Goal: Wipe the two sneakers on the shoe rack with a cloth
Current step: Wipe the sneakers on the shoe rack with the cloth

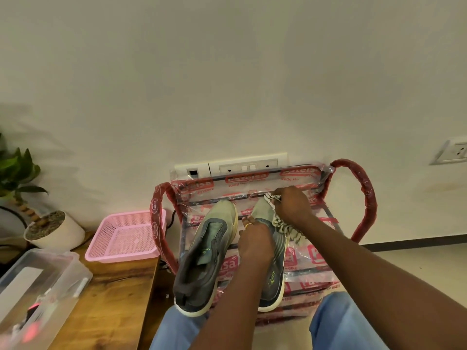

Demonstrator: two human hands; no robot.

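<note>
Two grey-green sneakers with pale soles stand side by side on the plastic-wrapped shoe rack (326, 251), toes toward the wall. The left sneaker (202, 258) is untouched. My left hand (255, 242) lies over the middle of the right sneaker (274, 284), fingers curled round its upper, a ring on one finger. My right hand (293, 205) grips a checked white-and-dark cloth (280, 222) bunched against the right sneaker's toe. The hands hide most of that sneaker's front.
A pink mesh basket (126, 236) and a clear plastic box (38, 286) sit on a wooden table left of the rack. A potted plant (50, 228) stands behind them. Wall sockets (237, 166) sit just behind the rack. My knees in blue trousers are below.
</note>
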